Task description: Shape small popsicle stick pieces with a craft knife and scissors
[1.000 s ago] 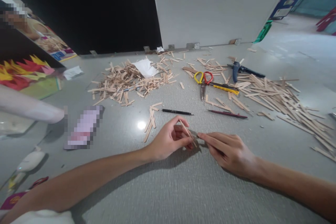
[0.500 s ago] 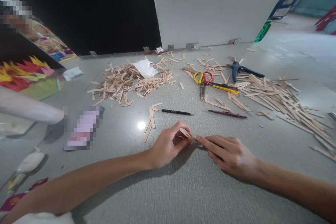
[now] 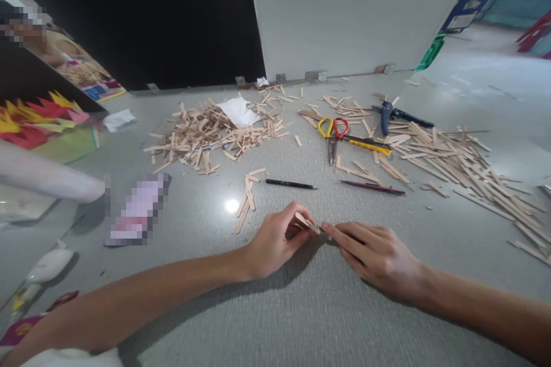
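My left hand (image 3: 275,241) is closed, pinching a pale wooden craft stick (image 3: 307,223) between thumb and fingers just above the table. My right hand (image 3: 374,252) is closed too, its fingertips at the stick's right end. A small greyish thing shows under those fingertips, too little of it visible to name. Beyond the hands lie a black mechanical pencil (image 3: 290,184) and a dark red pen-like tool (image 3: 372,186). A few craft sticks (image 3: 247,198) rest on the table to the left of the pencil.
Behind are a heap of stick pieces (image 3: 193,132) with white paper (image 3: 239,112), scissors (image 3: 333,137), a yellow-and-black cutter (image 3: 370,144), a blue-handled tool (image 3: 387,117) and long sticks (image 3: 473,166). A black-and-grey panel (image 3: 340,11) stands at the back. A person (image 3: 60,49) is at far left.
The stick in my left hand has tilted slightly, showing more of its face. My hands have otherwise barely shifted.
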Demonstrator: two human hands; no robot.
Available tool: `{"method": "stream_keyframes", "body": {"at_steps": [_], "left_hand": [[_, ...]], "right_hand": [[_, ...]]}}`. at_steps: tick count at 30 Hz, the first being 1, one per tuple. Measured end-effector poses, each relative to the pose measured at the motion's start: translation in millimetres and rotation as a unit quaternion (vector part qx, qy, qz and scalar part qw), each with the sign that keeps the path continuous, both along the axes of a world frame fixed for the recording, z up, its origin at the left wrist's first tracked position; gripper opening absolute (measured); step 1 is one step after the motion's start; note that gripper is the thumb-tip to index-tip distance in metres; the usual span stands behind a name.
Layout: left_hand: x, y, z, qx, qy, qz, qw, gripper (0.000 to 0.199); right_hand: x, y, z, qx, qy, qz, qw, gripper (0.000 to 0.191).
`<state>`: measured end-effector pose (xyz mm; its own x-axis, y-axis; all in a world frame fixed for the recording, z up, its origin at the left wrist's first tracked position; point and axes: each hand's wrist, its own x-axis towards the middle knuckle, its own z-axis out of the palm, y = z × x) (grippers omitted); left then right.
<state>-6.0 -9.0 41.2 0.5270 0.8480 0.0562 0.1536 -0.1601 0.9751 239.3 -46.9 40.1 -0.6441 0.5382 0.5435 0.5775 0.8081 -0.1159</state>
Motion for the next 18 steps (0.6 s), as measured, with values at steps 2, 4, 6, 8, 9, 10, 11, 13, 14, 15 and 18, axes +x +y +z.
{"method": "stream_keyframes", "body": {"at_steps": [2, 4, 6, 8, 9, 10, 11, 13, 14, 15, 18], "left_hand": [[-0.2, -0.1, -0.6, -0.004, -0.001, 0.003, 1.000, 0.020], [-0.5, -0.1, -0.6, -0.006, 0.003, 0.002, 1.000, 0.018], [-0.5, 0.0, -0.3, -0.011, 0.007, 0.002, 1.000, 0.018], [-0.2, 0.4, 0.1, -0.021, 0.009, 0.007, 1.000, 0.020], [0.1, 0.5, 0.1, -0.027, 0.007, 0.010, 1.000, 0.022], [0.5, 0.7, 0.2, -0.032, 0.006, 0.013, 0.999, 0.024], [0.9, 0.9, 0.1, -0.036, 0.004, 0.016, 0.999, 0.026], [1.6, 1.1, 0.0, -0.042, -0.001, 0.021, 0.999, 0.031], [1.9, 1.2, -0.2, -0.045, -0.003, 0.023, 0.999, 0.033], [2.1, 1.3, -0.3, -0.049, -0.004, 0.025, 0.999, 0.034], [2.3, 1.7, -0.5, -0.058, -0.004, 0.027, 0.998, 0.035]], "right_hand": [[-0.9, -4.0, -2.1, -0.029, -0.002, -0.020, 0.999, 0.040], [-2.1, -7.9, -4.9, -0.063, -0.006, -0.039, 0.997, 0.039], [-3.2, -10.4, -7.4, -0.084, -0.004, -0.049, 0.995, 0.038], [-4.0, -11.1, -9.2, -0.097, 0.008, -0.052, 0.994, 0.039], [-4.1, -10.9, -9.7, -0.102, 0.015, -0.052, 0.993, 0.039], [-4.2, -10.6, -10.0, -0.106, 0.021, -0.052, 0.993, 0.039], [-4.2, -10.2, -10.1, -0.110, 0.025, -0.050, 0.992, 0.039], [-4.0, -9.5, -9.8, -0.113, 0.031, -0.047, 0.992, 0.039], [-4.0, -9.4, -9.5, -0.114, 0.033, -0.047, 0.992, 0.039], [-3.9, -9.3, -9.3, -0.113, 0.035, -0.046, 0.992, 0.039], [-3.8, -9.2, -9.1, -0.110, 0.041, -0.044, 0.992, 0.040]]}}
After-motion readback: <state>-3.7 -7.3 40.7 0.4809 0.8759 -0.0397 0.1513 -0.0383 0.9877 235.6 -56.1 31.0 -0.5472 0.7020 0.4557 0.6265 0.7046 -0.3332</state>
